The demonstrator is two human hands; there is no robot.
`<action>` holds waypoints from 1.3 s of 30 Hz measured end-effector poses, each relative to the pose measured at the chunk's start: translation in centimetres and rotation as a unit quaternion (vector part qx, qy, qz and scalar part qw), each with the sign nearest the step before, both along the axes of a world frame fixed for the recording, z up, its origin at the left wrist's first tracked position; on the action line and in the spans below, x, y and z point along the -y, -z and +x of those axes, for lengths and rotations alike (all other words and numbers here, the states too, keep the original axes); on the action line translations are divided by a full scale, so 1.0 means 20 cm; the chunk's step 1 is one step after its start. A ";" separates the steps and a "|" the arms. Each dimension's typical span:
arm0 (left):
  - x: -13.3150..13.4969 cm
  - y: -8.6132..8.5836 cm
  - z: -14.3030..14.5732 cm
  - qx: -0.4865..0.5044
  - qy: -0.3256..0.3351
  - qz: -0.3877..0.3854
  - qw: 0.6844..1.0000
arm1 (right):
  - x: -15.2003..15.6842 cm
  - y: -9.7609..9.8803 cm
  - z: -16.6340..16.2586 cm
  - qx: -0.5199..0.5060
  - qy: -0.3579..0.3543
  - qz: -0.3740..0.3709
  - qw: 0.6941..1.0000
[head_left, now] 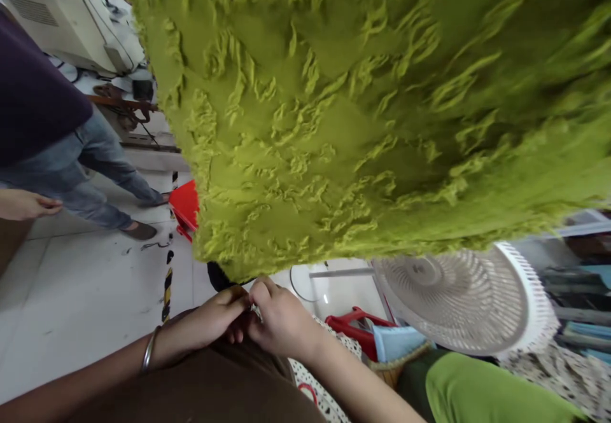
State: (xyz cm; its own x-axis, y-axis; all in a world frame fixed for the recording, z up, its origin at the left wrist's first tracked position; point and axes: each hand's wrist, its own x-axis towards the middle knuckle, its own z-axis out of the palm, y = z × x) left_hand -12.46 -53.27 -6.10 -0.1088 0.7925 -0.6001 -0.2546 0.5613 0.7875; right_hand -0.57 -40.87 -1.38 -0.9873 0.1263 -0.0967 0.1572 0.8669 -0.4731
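Just below the lower edge of a large yellow-green cloth (305, 137), the person's two bare hands meet in front of the brown-clothed lap (200, 385). The left hand (217, 315), a silvery bangle (150, 349) at its wrist, and the right hand (284, 320) have their fingers bent and drawn together, fingertips close — whether they pinch the cloth's edge or some small thing between them, I cannot tell. The cloth, ragged-edged and covered in raised tufts, fills the upper view. To its left stands someone in a purple top (38, 92) and jeans (57, 178); a round fan (458, 296) sits at the right, partly behind the cloth.
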 end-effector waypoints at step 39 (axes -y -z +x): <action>0.09 -0.26 -0.03 -0.301 0.177 0.145 0.926 | 0.06 -0.06 0.12 -0.097 0.204 -0.486 0.844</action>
State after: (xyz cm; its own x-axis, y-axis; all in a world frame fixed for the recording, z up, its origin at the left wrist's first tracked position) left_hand -13.14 -54.99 -0.83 -0.0569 0.9608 -0.2713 0.4395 0.2681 0.8573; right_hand 1.83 -41.98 -0.14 -0.8898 0.4141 -0.1918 0.1867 -0.0531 -0.9810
